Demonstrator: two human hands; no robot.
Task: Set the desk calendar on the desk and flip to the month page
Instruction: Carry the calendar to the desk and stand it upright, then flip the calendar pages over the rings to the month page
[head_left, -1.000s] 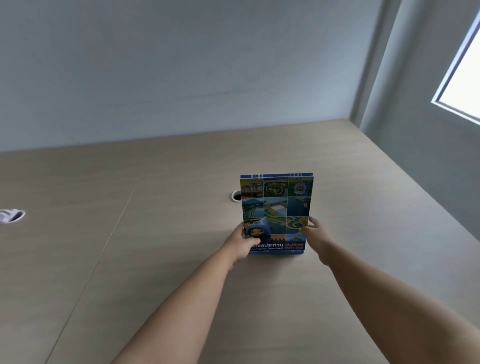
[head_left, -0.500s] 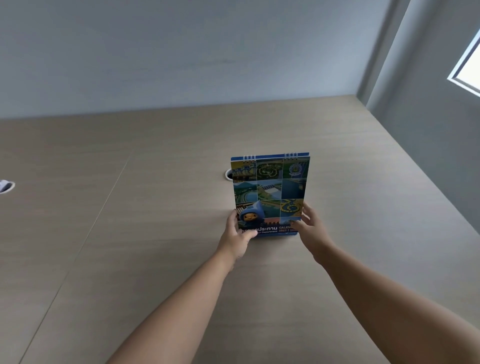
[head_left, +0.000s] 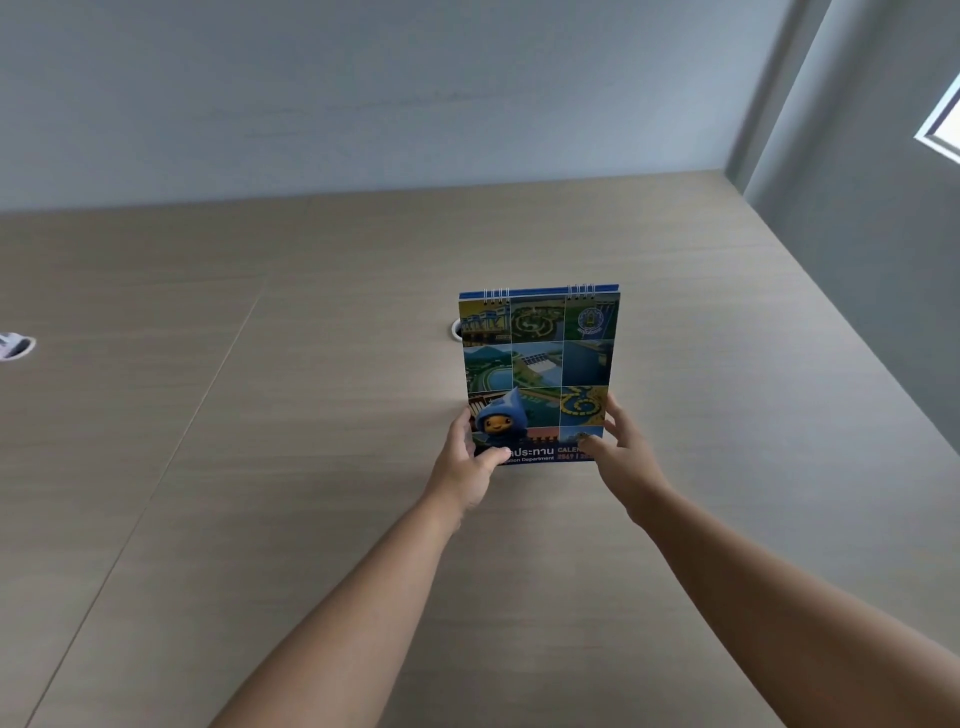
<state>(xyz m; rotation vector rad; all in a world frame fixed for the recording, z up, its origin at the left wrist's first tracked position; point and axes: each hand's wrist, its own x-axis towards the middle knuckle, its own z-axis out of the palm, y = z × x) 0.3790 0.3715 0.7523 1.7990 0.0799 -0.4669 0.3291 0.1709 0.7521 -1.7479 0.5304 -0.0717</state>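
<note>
I observe the desk calendar (head_left: 540, 374) upright on the surface (head_left: 311, 467); left hand (head_left: 467, 467) fingers pinch its lower corner, right hand (head_left: 623, 457) fingers spread loosely against its edge.

Right hand loosens at the calendar's lower corner

A second ago the right hand (head_left: 621, 457) pressed flat along the lower right edge of the desk calendar (head_left: 540, 364); now its fingers (head_left: 613, 415) are spread and lifted, only the thumb seeming to touch that corner, though blur makes this unsure. The left hand (head_left: 467, 462) has shifted its thumb onto the calendar's lower left front, over the printed title
</note>
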